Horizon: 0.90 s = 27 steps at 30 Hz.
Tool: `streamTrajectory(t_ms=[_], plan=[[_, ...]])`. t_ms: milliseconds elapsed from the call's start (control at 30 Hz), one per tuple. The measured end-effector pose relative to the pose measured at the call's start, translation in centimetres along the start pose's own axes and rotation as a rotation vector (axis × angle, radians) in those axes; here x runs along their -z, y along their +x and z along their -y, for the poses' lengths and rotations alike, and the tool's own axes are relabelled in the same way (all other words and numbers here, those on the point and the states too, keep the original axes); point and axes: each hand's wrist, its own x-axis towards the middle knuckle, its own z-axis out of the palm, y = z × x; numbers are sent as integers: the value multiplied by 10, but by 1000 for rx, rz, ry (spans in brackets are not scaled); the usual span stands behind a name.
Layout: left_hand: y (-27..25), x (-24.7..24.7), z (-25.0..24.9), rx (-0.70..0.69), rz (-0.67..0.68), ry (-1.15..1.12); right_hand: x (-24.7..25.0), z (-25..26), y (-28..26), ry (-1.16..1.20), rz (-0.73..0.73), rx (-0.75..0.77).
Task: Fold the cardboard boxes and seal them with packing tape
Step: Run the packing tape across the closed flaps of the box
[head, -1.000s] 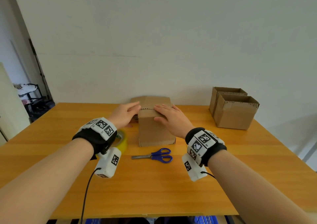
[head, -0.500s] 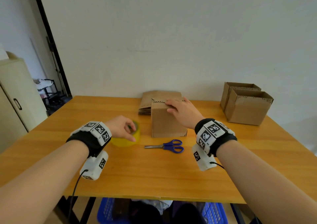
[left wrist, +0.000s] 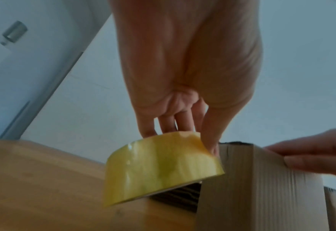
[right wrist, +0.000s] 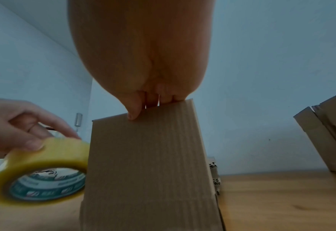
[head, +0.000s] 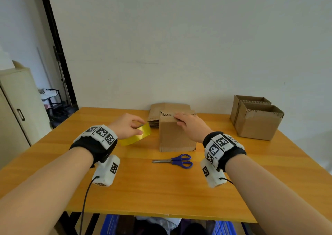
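Observation:
A small folded cardboard box stands upright in the middle of the wooden table. My right hand lies flat on its closed top flaps, fingers straight, pressing them down. My left hand grips a yellow roll of packing tape, lifted off the table and tilted, just left of the box. In the left wrist view the tape roll hangs from my fingers close to the box's corner. The right wrist view shows the roll next to the box's front face.
Blue-handled scissors lie in front of the box. A stack of flat cardboard blanks sits behind it. Two open-topped boxes stand at the back right. A cabinet stands left of the table.
My left hand left the box top, went down to the tape roll, gripped it and has lifted it toward the box. My right hand stayed pressing the flaps.

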Motion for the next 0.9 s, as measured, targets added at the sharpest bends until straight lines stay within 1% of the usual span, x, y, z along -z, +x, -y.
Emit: streamTrajectory(t_ms=[133,267,533,600,733,800,900], plan=[[6,11,-19,-70,-96,-70,2,0,0,12,18,-5],[14,22,-41,-139,-144,-71,3,-1,2,47,28,-8],[36,26,-86,-226,-86,131,8,-5,4,164,4,-7],[41,20,-93,-242,-65,194,8,-6,4,222,-14,-23],[46,2,-99,-266,-45,349,11,-5,6,416,-67,-49],[46,-5,-100,-278,-56,376,13,-6,7,473,-84,-41],[44,-10,-98,-291,-72,353,17,-7,10,490,-129,-18]])
